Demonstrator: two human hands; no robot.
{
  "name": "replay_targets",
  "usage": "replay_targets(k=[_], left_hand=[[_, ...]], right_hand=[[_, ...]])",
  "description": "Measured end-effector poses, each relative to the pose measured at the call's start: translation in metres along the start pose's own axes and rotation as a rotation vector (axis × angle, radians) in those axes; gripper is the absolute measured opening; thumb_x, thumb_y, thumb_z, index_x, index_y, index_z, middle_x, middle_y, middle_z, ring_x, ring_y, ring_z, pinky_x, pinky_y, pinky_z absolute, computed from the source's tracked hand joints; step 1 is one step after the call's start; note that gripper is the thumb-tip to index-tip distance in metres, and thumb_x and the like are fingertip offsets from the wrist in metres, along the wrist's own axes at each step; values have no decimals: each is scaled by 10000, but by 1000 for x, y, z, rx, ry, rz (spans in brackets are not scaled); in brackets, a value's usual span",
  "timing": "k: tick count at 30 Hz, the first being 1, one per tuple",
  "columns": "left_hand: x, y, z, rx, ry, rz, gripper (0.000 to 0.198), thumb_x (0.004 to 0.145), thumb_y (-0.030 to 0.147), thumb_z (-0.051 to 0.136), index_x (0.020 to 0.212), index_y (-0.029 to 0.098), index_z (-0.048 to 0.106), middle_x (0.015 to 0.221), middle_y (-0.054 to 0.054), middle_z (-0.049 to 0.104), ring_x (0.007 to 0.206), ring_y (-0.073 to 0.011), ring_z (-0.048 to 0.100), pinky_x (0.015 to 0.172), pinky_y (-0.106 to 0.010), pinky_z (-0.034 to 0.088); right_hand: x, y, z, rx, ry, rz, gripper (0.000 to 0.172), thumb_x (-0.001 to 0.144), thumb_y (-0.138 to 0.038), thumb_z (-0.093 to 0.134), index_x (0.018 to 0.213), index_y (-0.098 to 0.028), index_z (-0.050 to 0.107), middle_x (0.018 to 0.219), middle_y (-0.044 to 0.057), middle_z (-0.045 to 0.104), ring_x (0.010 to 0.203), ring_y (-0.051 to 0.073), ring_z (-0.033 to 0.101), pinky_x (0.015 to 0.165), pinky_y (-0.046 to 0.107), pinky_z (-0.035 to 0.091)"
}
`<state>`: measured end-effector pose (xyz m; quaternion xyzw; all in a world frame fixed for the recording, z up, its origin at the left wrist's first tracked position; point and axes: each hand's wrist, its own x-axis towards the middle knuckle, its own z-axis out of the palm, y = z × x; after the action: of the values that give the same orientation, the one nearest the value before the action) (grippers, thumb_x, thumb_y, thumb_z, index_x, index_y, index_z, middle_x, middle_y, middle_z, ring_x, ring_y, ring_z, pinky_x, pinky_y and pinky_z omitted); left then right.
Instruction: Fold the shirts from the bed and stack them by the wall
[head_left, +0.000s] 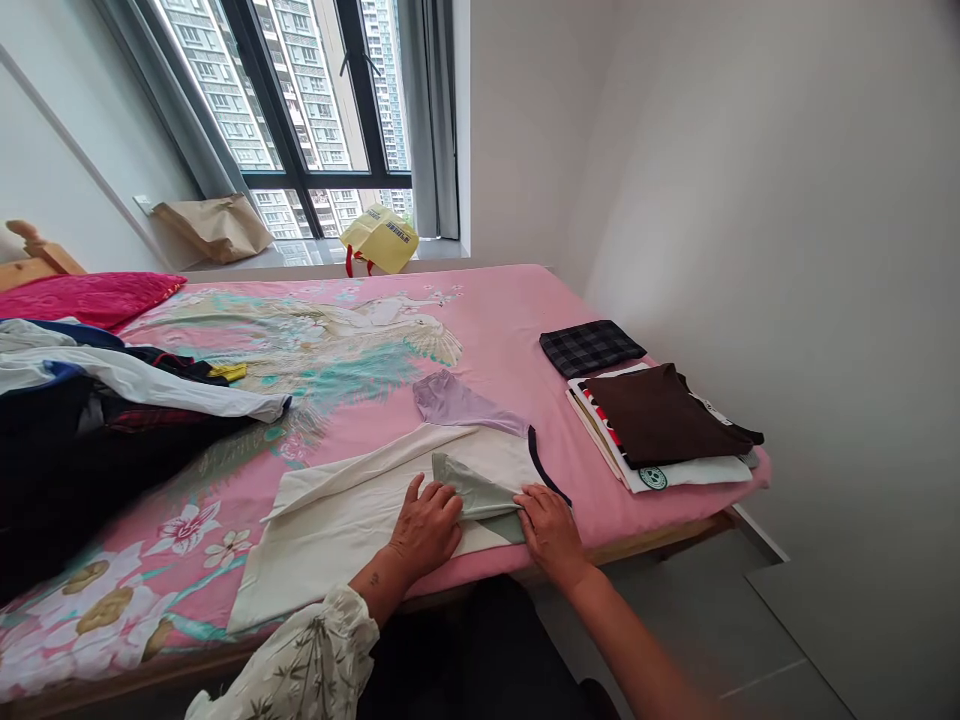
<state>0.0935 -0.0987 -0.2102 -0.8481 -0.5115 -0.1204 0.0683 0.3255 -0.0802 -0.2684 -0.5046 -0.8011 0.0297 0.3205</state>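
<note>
A cream T-shirt (360, 510) lies on the bed near its front edge, one side folded over lengthwise. It has a black neckband, a lilac sleeve (465, 398) pointing away from me and a grey-green sleeve (469, 488) turned inward over the body. My left hand (429, 522) is closed on the fabric at the left end of the green sleeve, its thumb hidden. Close to the neckband, my right hand (551, 528) grips the sleeve's other side with bent fingers. The green cloth rises slightly between both hands.
To the right sits a folded stack with a brown shirt (660, 415) on top, beside a dark checked folded cloth (592, 347). A heap of loose clothes (135, 400) covers the left side. Paper bag (217, 228) and yellow bag (381, 240) rest by the window.
</note>
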Motion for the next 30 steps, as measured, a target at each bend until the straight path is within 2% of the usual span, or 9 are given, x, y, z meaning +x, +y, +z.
replay_targets(k=[3, 8, 12, 15, 18, 21, 24, 27, 30], left_hand=[[5, -3, -7, 29, 23, 46, 124, 762, 173, 483, 795, 217, 594, 994, -68, 623, 962, -232, 540, 1042, -474, 226], [1, -6, -19, 30, 37, 94, 271, 804, 98, 406, 868, 256, 617, 797, -14, 606, 857, -171, 533, 1053, -431, 209], [-25, -6, -22, -51, 12, 134, 177, 828, 218, 465, 870, 261, 632, 858, -20, 619, 886, -181, 538, 1052, -449, 223], [-41, -8, -20, -120, 10, 117, 201, 829, 329, 513, 975, 268, 637, 981, -38, 639, 939, -205, 553, 1024, -469, 285], [-32, -7, -15, -180, 92, 73, 290, 864, 184, 438, 1075, 253, 625, 1103, -55, 642, 1056, -200, 548, 1002, -417, 365], [-6, 1, -2, -240, 143, 72, 411, 842, 58, 362, 1128, 216, 612, 1176, -66, 632, 1175, -192, 508, 1011, -387, 403], [12, 5, 17, -240, 43, 41, 454, 838, 65, 361, 1212, 217, 567, 1247, -64, 603, 1251, -200, 460, 1049, -417, 375], [9, 0, 34, -158, -53, -90, 461, 875, 244, 425, 1335, 232, 455, 1411, -94, 452, 1335, -252, 351, 1096, -509, 259], [0, -10, 41, -112, -113, -174, 632, 834, 458, 492, 1405, 225, 351, 1501, -121, 290, 1383, -299, 238, 1102, -572, 148]], right_hand=[[2, -1, -4, 3, -28, 3, 292, 811, -100, 463, 1030, -192, 633, 1117, 94, 614, 1090, 228, 517, 964, 419, 412], [2, 1, -11, -2, -27, 7, 362, 771, -59, 448, 1046, -201, 637, 1116, 83, 619, 1110, 226, 509, 974, 407, 400], [-7, 5, -19, -69, -53, 35, 392, 733, -74, 471, 1047, -223, 653, 1215, 69, 591, 1208, 248, 448, 1036, 457, 320], [-10, -1, -28, -86, -61, 65, 395, 752, -100, 464, 1088, -220, 634, 1261, 66, 573, 1255, 262, 417, 1069, 524, 243], [-1, -21, -34, -36, 2, 27, 371, 833, -132, 412, 1144, -205, 600, 1266, 64, 573, 1275, 240, 406, 1093, 518, 220], [13, -46, -24, 29, 20, -70, 390, 869, -118, 368, 1197, -180, 571, 1270, 75, 571, 1298, 216, 384, 1105, 465, 252], [18, -57, -1, 31, -61, -96, 431, 862, -111, 386, 1270, -151, 517, 1323, 95, 529, 1323, 220, 354, 1104, 449, 269], [12, -50, 20, -29, -172, -68, 449, 875, -219, 442, 1318, -156, 473, 1378, 110, 470, 1318, 250, 364, 1092, 491, 266], [4, -41, 30, -62, -208, -52, 478, 882, -281, 446, 1348, -174, 441, 1417, 103, 416, 1323, 259, 356, 1087, 512, 253]])
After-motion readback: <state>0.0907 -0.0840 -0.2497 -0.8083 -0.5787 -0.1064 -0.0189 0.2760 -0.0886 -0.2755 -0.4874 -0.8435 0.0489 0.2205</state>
